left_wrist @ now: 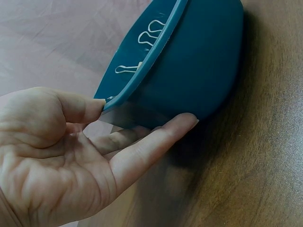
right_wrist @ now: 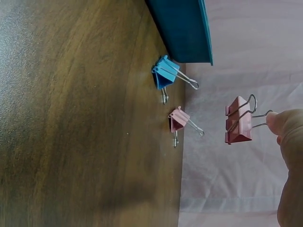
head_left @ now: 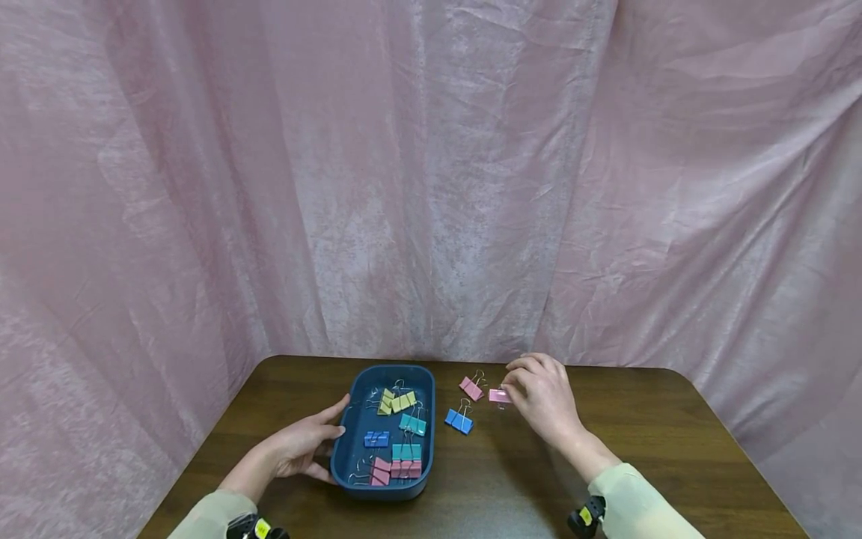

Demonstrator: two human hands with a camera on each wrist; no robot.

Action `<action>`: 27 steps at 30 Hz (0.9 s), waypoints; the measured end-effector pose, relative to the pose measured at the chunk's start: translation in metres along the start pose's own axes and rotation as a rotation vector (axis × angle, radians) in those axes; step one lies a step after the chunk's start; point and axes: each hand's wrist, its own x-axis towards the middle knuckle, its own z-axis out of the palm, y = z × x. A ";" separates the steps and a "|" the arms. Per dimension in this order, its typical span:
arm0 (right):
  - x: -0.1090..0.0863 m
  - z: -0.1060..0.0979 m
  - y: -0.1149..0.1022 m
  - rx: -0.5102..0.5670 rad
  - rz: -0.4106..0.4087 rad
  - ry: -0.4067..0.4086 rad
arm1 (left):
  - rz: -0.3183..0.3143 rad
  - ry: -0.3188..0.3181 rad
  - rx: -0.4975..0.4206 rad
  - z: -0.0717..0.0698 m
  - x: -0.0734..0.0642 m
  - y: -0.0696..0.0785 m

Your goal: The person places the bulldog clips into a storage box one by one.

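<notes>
My right hand (head_left: 544, 397) pinches a pink binder clip (right_wrist: 238, 121) by one wire handle, holding it above the table. Near it on the wood lie another pink binder clip (head_left: 472, 388) and a blue binder clip (head_left: 459, 421). At the left, my left hand (head_left: 306, 445) rests against the outside of a dark blue plastic box (head_left: 431, 449). Its thumb touches the rim and its fairly straight fingers lie along the outer wall in the left wrist view. Inside the box are yellow binder clips (head_left: 404, 402), teal binder clips (head_left: 413, 424), pink binder clips (head_left: 406, 469) and a blue one (head_left: 376, 439).
The brown wooden table (head_left: 646, 442) has rounded far corners. A pink curtain (head_left: 431, 187) hangs right behind its far edge. Both forearms wear light green sleeves (head_left: 640, 498) with a dark band at each wrist.
</notes>
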 end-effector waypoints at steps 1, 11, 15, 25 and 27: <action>0.001 -0.001 0.000 0.003 0.002 0.000 | 0.000 -0.001 -0.001 0.000 0.000 0.000; 0.006 -0.006 -0.003 0.037 0.007 0.003 | -0.002 -0.012 -0.013 -0.001 0.000 0.000; 0.009 -0.008 -0.004 0.048 0.010 0.002 | -0.004 -0.010 -0.014 -0.001 0.000 0.001; 0.012 -0.009 -0.009 0.073 -0.017 0.053 | 0.011 -0.018 -0.008 -0.001 0.001 -0.001; 0.013 -0.009 -0.010 0.083 -0.021 0.060 | 0.013 -0.023 -0.007 -0.001 0.001 -0.002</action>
